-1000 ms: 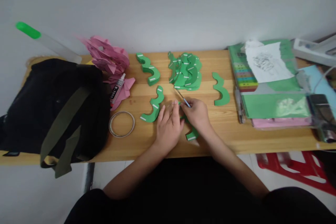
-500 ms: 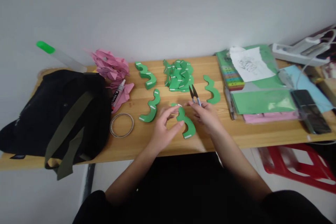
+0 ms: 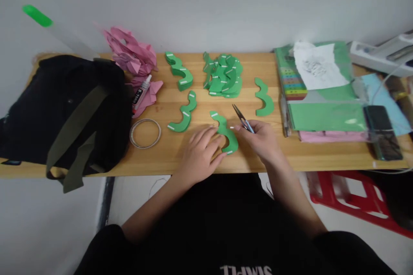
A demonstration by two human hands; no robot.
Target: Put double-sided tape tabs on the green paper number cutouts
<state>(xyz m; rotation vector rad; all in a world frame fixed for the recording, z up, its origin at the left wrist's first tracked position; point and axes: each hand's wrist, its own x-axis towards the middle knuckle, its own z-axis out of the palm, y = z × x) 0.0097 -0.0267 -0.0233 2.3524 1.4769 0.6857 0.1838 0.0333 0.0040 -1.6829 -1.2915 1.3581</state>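
A wavy green paper piece [image 3: 231,138] lies before me, with short white strips on its top and bottom ends. My left hand [image 3: 200,154] rests flat along its left side, fingers stretched out and touching the edge. In my right hand [image 3: 262,138] are small thread snips [image 3: 242,119], their dark blades pointing away from me. A tiny white strip [image 3: 232,127] shows at the right thumb and forefinger, just right of the piece. Similar green pieces lie around: one at the far left [image 3: 179,71], one nearer [image 3: 184,114], and one at right [image 3: 266,99].
Behind is a pile of green pieces [image 3: 225,76]. At left are a roll of tape [image 3: 132,134], a glue tube [image 3: 141,93], crumpled pink paper [image 3: 135,53] and a black bag [image 3: 71,107]. Rightward are green sheets [image 3: 324,117], a pen [image 3: 285,116] and a phone [image 3: 383,131].
My left fingers have come down from the green piece's top end and now lie flatter at its side. The right hand stays close by with the snips. The view has shifted.
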